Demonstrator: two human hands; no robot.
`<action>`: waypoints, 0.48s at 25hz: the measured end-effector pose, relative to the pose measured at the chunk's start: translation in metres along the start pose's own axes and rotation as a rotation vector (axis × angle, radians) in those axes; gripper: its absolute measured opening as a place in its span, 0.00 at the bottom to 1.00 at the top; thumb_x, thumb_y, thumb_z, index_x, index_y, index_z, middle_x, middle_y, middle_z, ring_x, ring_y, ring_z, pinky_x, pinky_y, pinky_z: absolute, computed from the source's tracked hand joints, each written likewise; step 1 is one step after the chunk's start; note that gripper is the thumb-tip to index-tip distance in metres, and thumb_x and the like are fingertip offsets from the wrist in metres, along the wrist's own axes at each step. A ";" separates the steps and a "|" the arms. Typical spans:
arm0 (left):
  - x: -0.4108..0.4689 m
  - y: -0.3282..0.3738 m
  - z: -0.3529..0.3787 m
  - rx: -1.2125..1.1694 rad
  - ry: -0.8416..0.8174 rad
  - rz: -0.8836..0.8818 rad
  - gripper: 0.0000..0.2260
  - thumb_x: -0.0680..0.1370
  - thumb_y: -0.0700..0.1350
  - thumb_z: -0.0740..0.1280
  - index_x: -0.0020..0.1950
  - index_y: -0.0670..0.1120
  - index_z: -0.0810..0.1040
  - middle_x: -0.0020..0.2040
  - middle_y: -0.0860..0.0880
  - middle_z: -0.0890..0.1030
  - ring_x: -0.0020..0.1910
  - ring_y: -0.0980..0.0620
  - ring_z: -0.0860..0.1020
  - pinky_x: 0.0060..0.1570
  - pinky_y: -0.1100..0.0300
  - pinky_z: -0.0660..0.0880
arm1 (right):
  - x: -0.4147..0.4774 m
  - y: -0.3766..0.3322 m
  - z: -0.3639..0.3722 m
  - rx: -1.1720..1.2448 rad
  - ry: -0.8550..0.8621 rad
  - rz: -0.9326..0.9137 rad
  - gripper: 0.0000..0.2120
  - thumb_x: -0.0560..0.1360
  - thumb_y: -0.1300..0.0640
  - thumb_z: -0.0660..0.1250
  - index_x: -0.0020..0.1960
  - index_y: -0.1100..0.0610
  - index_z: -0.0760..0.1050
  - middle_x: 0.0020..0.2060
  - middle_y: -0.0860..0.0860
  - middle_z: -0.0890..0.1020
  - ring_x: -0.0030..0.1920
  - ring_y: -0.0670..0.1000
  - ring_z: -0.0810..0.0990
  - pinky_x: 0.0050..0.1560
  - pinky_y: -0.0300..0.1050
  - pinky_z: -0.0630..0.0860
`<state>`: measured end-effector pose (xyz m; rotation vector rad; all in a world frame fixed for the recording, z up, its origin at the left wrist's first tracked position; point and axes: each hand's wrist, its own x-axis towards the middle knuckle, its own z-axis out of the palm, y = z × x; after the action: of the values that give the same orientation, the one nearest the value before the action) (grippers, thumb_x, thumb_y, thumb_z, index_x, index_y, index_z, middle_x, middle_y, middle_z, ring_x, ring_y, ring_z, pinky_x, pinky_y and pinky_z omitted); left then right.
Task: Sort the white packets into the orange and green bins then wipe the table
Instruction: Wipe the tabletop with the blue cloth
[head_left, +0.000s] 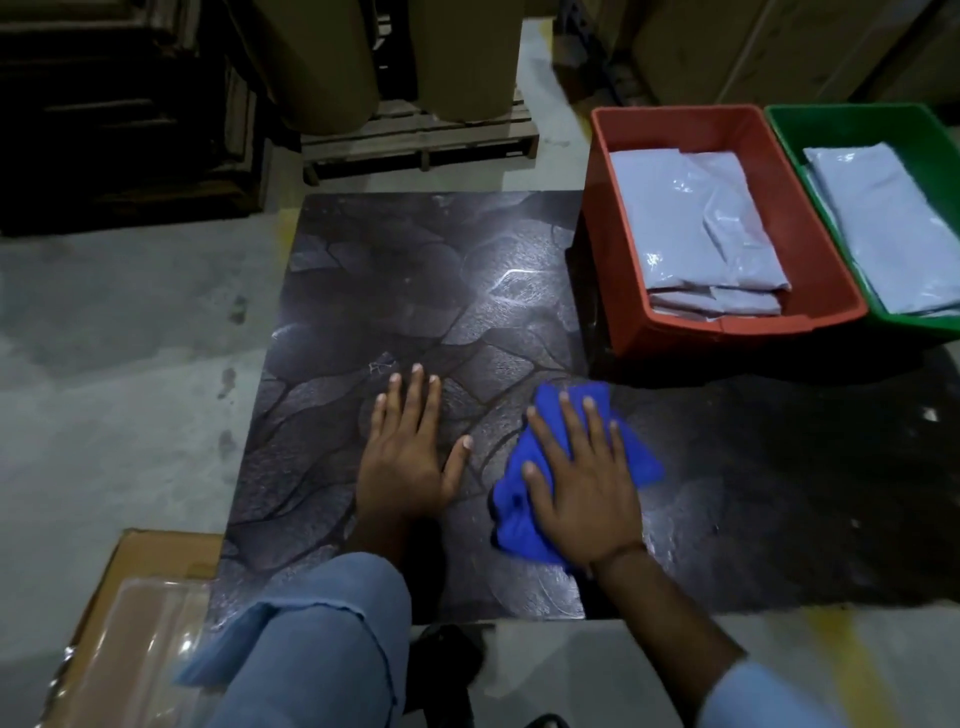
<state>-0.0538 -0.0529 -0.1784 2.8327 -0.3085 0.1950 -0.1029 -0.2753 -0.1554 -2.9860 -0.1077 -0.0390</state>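
A dark stone-patterned table fills the middle of the head view. My right hand lies flat on a crumpled blue cloth, pressing it onto the table's near right part. Just left of it, my left hand rests palm down on the bare surface, fingers spread, holding nothing. At the table's right far corner stands the orange bin with several white packets stacked inside. The green bin sits right of it, also holding white packets. No packets lie on the table.
A cardboard box with a clear plastic sheet sits on the floor at the near left. Large brown paper rolls on a wooden pallet stand beyond the table. Grey concrete floor lies to the left.
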 end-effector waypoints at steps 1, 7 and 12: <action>0.000 -0.001 0.001 0.001 0.005 0.000 0.34 0.80 0.60 0.60 0.80 0.42 0.60 0.82 0.42 0.56 0.81 0.41 0.53 0.77 0.41 0.56 | 0.035 -0.001 0.005 -0.005 0.013 0.048 0.30 0.79 0.40 0.53 0.80 0.44 0.56 0.80 0.53 0.56 0.80 0.58 0.50 0.77 0.62 0.52; 0.001 -0.006 0.005 0.016 0.026 0.047 0.34 0.78 0.58 0.59 0.80 0.40 0.61 0.81 0.40 0.57 0.81 0.39 0.54 0.76 0.39 0.58 | 0.088 -0.030 0.016 -0.020 -0.014 0.047 0.32 0.78 0.39 0.53 0.80 0.46 0.57 0.80 0.55 0.56 0.80 0.59 0.49 0.77 0.63 0.49; 0.001 -0.001 0.000 -0.007 -0.048 0.001 0.36 0.80 0.61 0.60 0.81 0.42 0.57 0.83 0.43 0.52 0.81 0.41 0.51 0.78 0.42 0.54 | -0.033 -0.010 -0.006 0.013 -0.047 -0.065 0.31 0.80 0.40 0.56 0.80 0.43 0.52 0.81 0.51 0.49 0.80 0.56 0.42 0.78 0.62 0.48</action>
<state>-0.0528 -0.0520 -0.1785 2.8341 -0.3198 0.1256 -0.1368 -0.2687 -0.1485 -2.9699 -0.2098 0.0237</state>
